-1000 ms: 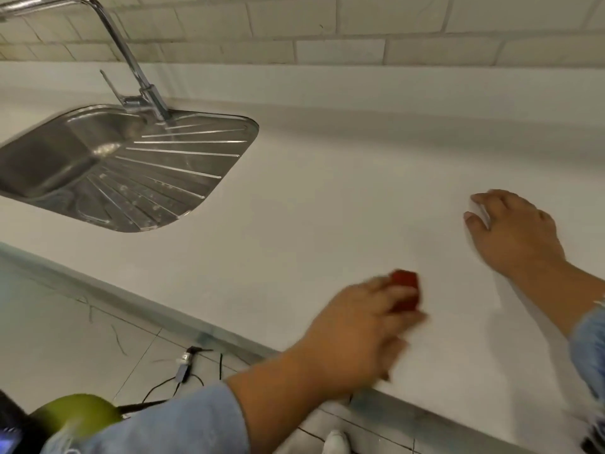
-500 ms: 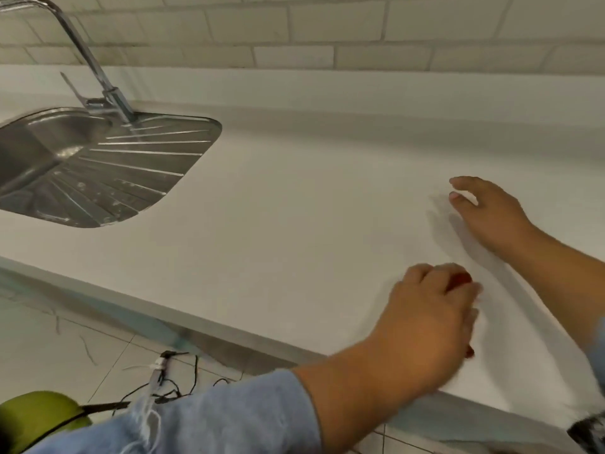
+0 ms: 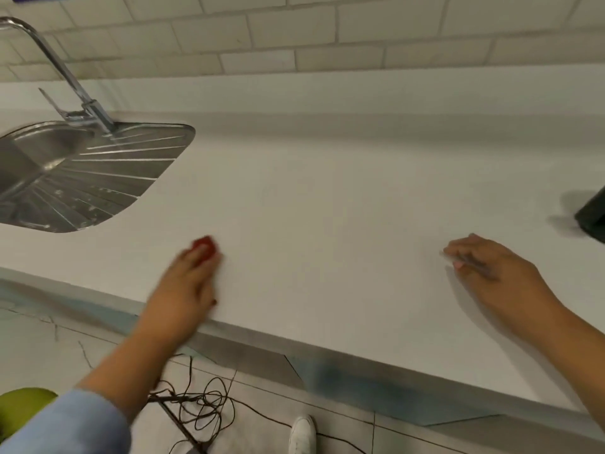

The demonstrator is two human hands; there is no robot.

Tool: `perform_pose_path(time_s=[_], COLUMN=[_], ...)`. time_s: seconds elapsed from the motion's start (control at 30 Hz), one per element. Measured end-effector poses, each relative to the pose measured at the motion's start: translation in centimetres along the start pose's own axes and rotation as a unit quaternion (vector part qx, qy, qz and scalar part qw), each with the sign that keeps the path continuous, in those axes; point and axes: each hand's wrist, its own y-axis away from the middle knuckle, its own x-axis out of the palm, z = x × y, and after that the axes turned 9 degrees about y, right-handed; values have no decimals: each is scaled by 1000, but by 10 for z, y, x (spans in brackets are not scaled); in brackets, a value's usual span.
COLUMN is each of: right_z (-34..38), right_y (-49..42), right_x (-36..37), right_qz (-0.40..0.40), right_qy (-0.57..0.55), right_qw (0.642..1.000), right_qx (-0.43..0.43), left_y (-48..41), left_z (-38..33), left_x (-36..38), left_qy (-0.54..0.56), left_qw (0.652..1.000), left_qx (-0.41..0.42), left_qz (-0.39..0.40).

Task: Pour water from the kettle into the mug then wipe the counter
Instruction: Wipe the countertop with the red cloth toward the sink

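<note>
The white counter (image 3: 327,198) was seen with the sink (image 3: 98,178) set into it at the far left. A dark thing (image 3: 594,214) had come into view far to the right of the sink, cut off by the edge. The left hand (image 3: 183,286) had been moved away from the right hand (image 3: 497,276) to a spot near the sink and was stretched out, palm down. The right hand was kept far from the sink, palm down, fingers loose, nothing held. The red thing (image 3: 204,246) was covered by the left fingers on the counter. It was blurred, so it could not be told if it was gripped or only pressed.
</note>
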Motion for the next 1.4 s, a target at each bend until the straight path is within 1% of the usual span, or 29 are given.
perform_pose_path(time_s=[0.03, 0.07, 0.13, 0.2, 0.23, 0.3, 0.33, 0.37, 0.4, 0.43, 0.47, 0.5, 0.53, 0.6, 0.63, 0.67, 0.7, 0.8, 0.87, 0.93, 1.03, 1.1, 1.17, 1.23, 1.3, 1.33, 1.37, 1.4], right_z=[-2, -4, -6, -6, -4, 6, 14, 26, 40, 55, 71, 85, 93, 96, 93, 87, 81, 48, 13, -32, -107, -160, -204, -230, -229, -216, -197, -172], right_y=[5, 10, 20, 29, 34, 40, 41, 41, 40, 40, 42, 45, 49, 59, 62, 63, 63, 65, 73, 87, 115, 133, 146, 149, 138, 128, 119, 109], right_x=[-2, -4, -7, -9, -10, -8, -6, -3, 1, 7, 15, 23, 33, 49, 52, 51, 48, 27, 2, -29, -84, -123, -160, -181, -178, -169, -154, -135], right_qz=[1, 4, 10, 11, 12, 16, 16, 11, 5, 7, 19, 38, 58, 96, 107, 108, 105, 68, 30, -7, -55, -87, -111, -104, -81, -79, -84, -84], right_qy=[-8, -17, -33, -44, -48, -45, -37, -28, -19, -8, 4, 21, 51, 159, 202, 221, 225, 214, 227, 251, 288, 303, 296, 302, 332, 342, 345, 348], right_qw=[1000, 1000, 999, 999, 999, 999, 999, 999, 998, 996, 993, 989, 984, 964, 952, 947, 949, 966, 971, 968, 946, 924, 901, 874, 858, 859, 870, 886], right_qx=[-2, -3, -2, 0, 0, -6, -17, -35, -60, -90, -119, -144, -162, -192, -205, -205, -195, -130, -65, 13, 135, 217, 298, 366, 385, 372, 342, 294], left_y=[-6, -11, -16, -16, -14, -7, -3, 4, 11, 20, 29, 37, 40, 37, 32, 28, 24, 21, 19, 18, 14, 13, 12, 12, 13, 13, 14, 14], left_z=[18, 29, 30, 3, -18, -71, -101, -132, -159, -181, -196, -203, -202, -192, -188, -185, -183, -187, -194, -204, -214, -219, -221, -223, -226, -229, -233, -238], left_x=[-9, -13, -10, 6, 17, 41, 51, 60, 67, 70, 69, 66, 61, 51, 46, 43, 43, 47, 53, 58, 65, 67, 69, 70, 72, 73, 73, 74], left_qy=[-18, -35, -60, -63, -58, -35, -5, 55, 135, 231, 319, 389, 427, 472, 493, 509, 517, 496, 506, 498, 509, 507, 517, 526, 528, 527, 527, 528], left_qw=[998, 993, 986, 983, 984, 992, 996, 996, 989, 970, 942, 915, 899, 877, 864, 854, 850, 863, 858, 862, 855, 855, 848, 841, 840, 840, 840, 840], left_qx=[-63, -108, -156, -163, -153, -109, -86, -68, -48, -37, -28, -43, -61, -91, -101, -104, -104, -88, -77, -70, -61, -49, -44, -40, -40, -41, -41, -41], left_qz=[-10, -15, -29, -58, -64, -48, -27, -2, 33, 71, 98, 99, 76, 20, 12, 11, 14, 36, 50, 64, 85, 97, 108, 120, 122, 121, 120, 120])
